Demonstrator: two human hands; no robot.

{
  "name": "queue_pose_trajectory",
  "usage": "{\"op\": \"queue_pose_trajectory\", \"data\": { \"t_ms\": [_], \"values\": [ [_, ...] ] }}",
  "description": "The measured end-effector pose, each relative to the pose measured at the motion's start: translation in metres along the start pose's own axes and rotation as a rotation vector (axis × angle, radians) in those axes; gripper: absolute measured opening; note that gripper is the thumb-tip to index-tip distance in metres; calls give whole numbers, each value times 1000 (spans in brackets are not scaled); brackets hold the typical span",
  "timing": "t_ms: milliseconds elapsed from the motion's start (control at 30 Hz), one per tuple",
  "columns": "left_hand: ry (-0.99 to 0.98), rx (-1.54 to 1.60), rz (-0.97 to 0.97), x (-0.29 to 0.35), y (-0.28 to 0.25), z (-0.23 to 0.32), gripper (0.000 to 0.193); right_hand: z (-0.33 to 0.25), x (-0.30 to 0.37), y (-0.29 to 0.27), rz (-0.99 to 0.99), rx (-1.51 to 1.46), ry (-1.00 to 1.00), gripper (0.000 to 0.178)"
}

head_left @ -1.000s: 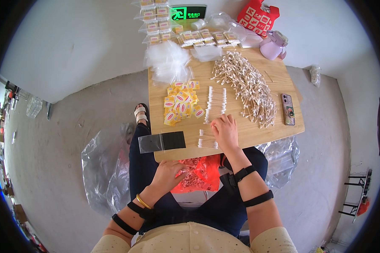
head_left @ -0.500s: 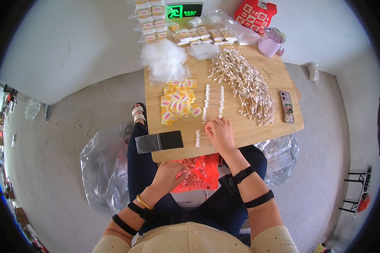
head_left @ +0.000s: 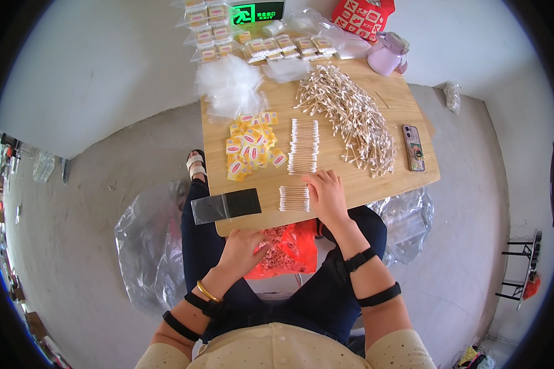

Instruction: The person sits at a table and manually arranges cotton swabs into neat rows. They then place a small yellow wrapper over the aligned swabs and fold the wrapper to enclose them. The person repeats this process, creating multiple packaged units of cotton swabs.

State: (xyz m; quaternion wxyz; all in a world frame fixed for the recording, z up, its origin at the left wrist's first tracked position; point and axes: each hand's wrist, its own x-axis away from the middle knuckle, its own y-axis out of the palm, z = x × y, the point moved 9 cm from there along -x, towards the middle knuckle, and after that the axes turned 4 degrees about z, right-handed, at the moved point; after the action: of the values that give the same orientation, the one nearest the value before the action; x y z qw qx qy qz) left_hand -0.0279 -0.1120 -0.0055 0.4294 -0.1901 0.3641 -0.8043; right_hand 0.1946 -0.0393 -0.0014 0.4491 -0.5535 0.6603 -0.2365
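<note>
My right hand (head_left: 327,195) is over the front of the table, its fingers curled together at the right end of a short row of cotton swabs (head_left: 294,198). Whatever the fingertips hold, if anything, is hidden. A longer stack of swabs (head_left: 303,146) lies lined up just beyond. My left hand (head_left: 242,251) hovers at the table's front edge above a red plastic bag (head_left: 287,249), fingers loosely bent, thumb apart, nothing in it. Left of the short row is a flat clear-and-black sleeve (head_left: 226,206). Small yellow-and-white cards (head_left: 252,147) are heaped behind it.
A big loose pile of swabs (head_left: 351,117) covers the right back. A phone (head_left: 413,147) lies by the right edge. Clear bags (head_left: 231,89), packed swab bundles (head_left: 283,47), a lilac jug (head_left: 388,54) and a red carrier bag (head_left: 362,17) line the far side.
My right hand has drawn slightly to the right, uncovering more of the short swab row. My left hand stays nearly where it was. The whole view has shifted a little.
</note>
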Motion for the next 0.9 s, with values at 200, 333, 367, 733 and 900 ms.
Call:
{"op": "queue_pose_trajectory", "data": {
  "t_ms": [200, 333, 367, 733, 900],
  "values": [
    [0, 24, 153, -38, -7, -12, 10, -46, 47, -13, -129, -69, -67, 28],
    [-123, 132, 181, -54, -1, -21, 9, -51, 63, -6, -183, -36, -37, 41],
    [-128, 130, 191, -55, 0, -21, 9, -51, 64, -6, -173, -29, -30, 42],
    [-80, 65, 246, -55, 8, -26, 9, -51, 60, -3, -156, -7, -43, 42],
    [-89, 84, 244, -55, 9, -29, 9, -49, 58, 2, -155, 6, -41, 42]
  ]
}}
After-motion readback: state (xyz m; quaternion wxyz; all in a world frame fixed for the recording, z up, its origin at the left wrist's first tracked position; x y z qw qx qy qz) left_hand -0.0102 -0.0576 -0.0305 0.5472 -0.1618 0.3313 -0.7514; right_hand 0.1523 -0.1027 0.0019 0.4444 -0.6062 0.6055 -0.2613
